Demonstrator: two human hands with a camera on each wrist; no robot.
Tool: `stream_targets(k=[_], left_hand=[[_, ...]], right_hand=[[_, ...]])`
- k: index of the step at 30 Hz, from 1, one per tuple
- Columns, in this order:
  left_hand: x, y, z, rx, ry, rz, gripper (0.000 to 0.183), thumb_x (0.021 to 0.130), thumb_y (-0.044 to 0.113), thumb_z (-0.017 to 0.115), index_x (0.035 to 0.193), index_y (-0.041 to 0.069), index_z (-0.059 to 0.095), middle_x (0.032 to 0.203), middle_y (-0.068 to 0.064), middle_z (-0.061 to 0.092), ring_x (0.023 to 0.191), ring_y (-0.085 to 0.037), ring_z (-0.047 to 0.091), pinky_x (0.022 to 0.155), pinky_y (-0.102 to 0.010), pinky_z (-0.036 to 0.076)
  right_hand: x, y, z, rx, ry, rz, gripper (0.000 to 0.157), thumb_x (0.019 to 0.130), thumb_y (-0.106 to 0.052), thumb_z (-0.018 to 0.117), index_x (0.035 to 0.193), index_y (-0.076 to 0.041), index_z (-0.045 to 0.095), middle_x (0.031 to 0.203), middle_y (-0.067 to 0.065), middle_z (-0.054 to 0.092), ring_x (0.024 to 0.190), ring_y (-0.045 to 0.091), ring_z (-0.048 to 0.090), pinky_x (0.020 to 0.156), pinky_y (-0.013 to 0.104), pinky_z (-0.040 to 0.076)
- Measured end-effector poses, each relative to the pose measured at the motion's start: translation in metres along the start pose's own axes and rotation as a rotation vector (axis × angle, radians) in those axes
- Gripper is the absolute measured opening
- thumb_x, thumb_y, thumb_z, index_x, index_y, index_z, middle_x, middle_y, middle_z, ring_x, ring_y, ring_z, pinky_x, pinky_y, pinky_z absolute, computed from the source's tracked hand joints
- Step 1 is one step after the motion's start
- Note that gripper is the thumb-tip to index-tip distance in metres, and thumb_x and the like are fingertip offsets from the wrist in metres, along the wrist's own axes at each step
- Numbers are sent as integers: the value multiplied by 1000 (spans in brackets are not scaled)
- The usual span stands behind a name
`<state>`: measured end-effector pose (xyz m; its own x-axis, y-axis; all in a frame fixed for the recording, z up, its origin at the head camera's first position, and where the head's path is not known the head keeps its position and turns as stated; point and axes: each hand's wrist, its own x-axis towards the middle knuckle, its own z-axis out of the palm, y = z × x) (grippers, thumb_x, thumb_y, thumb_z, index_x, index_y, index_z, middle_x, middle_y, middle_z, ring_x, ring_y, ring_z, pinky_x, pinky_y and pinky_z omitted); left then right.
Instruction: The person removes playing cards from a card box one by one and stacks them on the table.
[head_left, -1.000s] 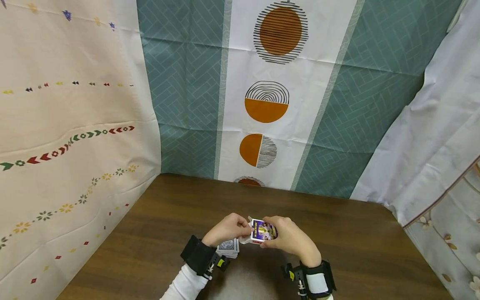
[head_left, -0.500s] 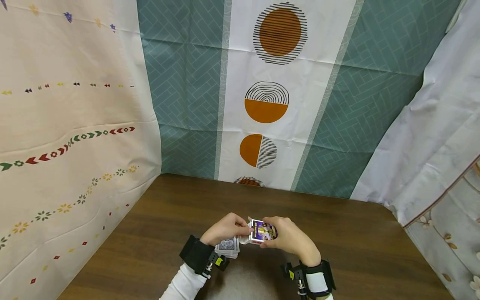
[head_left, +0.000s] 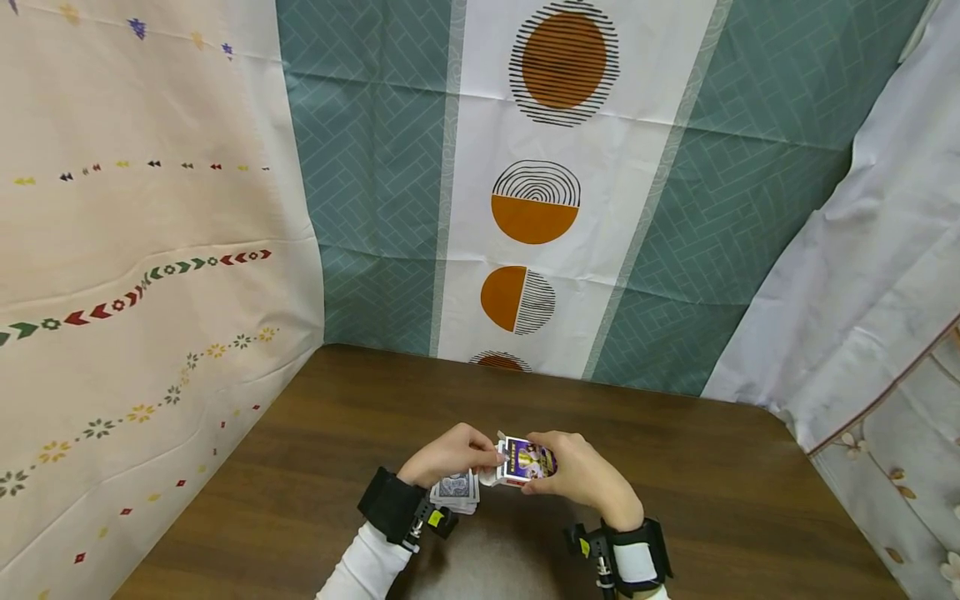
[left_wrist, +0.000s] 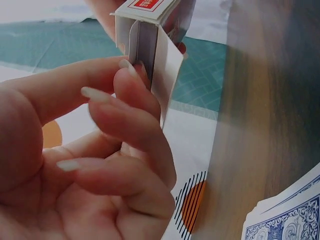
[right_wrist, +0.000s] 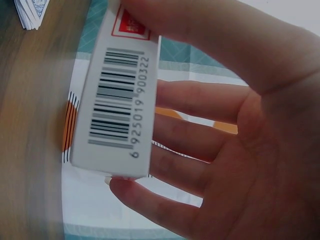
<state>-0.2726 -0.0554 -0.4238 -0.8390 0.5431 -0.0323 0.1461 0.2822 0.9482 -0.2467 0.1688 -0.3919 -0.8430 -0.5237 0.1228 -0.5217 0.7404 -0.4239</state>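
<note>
A small playing card box (head_left: 528,460), purple-fronted with white sides, is held above the table by my right hand (head_left: 592,479), thumb on one narrow side and fingers along the other. Its barcode side (right_wrist: 117,95) faces the right wrist camera. At the box's open left end, thumb and index finger of my left hand (head_left: 452,455) pinch at the opening; the exact part between the fingertips is hidden. One white flap (left_wrist: 167,70) stands out there, beside a dark grey strip within. Below the left hand lies a stack of blue-backed playing cards (head_left: 455,492), slightly uneven.
The brown wooden table (head_left: 360,408) spreads around both hands. Behind it hangs a green and white patterned cloth (head_left: 375,167). A cream cloth (head_left: 187,292) borders the left side, a white one (head_left: 840,275) the right.
Both hands and the box stay almost in place. The left wrist has shifted very slightly left; the whole head view has moved a touch.
</note>
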Motion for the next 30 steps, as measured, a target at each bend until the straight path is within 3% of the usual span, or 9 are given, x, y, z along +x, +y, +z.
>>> stream_targets(k=[8,15,22,30], left_hand=[[0,0,-1,-22,-51,3,22,95,14,59,90,-6,66,70,-3,58,62,-12,51,59,-27,39],[2,-2,-1,-21,-63,5,19,94,13,60,91,-4,66,75,-13,62,63,-15,51,57,-25,36],[1,-1,-1,-39,-73,2,18,91,13,64,92,-4,65,72,-1,62,64,-14,52,58,-26,37],[-1,-3,-9,-75,-59,-18,19,91,13,63,98,-5,65,74,-5,66,63,-16,57,58,-25,41]], right_hand=[[-1,0,-2,-8,5,9,61,71,-29,86,118,2,62,104,8,68,82,12,57,73,28,52],[-1,1,-2,5,7,16,60,71,-29,86,118,1,62,103,7,68,82,12,57,73,27,52],[-1,2,-2,12,1,22,60,72,-29,85,118,1,62,103,7,67,81,12,57,72,27,52],[-2,2,-3,13,11,41,62,71,-28,86,119,2,62,103,8,67,82,13,57,72,28,52]])
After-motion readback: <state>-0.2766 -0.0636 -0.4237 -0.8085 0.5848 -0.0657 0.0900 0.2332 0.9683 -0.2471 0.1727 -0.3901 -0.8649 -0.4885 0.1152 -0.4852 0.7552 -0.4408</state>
